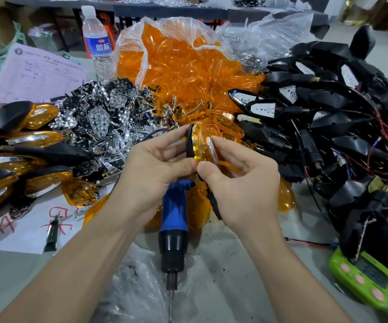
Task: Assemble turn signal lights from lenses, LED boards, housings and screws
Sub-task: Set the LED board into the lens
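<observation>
Both hands hold one turn signal light (200,143) at the centre: an amber lens with a chrome strip set against a black housing. My left hand (155,169) grips its left side, thumb on the lower edge. My right hand (242,180) pinches the right side and the chrome strip. A bag of amber lenses (183,64) lies behind. Chrome reflectors (99,117) are heaped at the left centre. Black housings with LED boards (328,108) and wires pile up at the right. Finished lights (25,145) lie at the far left.
A blue and black electric screwdriver (173,229) lies under my hands, bit pointing toward me. A water bottle (97,43) stands at the back left beside a paper form (41,75). A green timer (365,278) sits at the lower right. White paper with red writing (25,227) lies lower left.
</observation>
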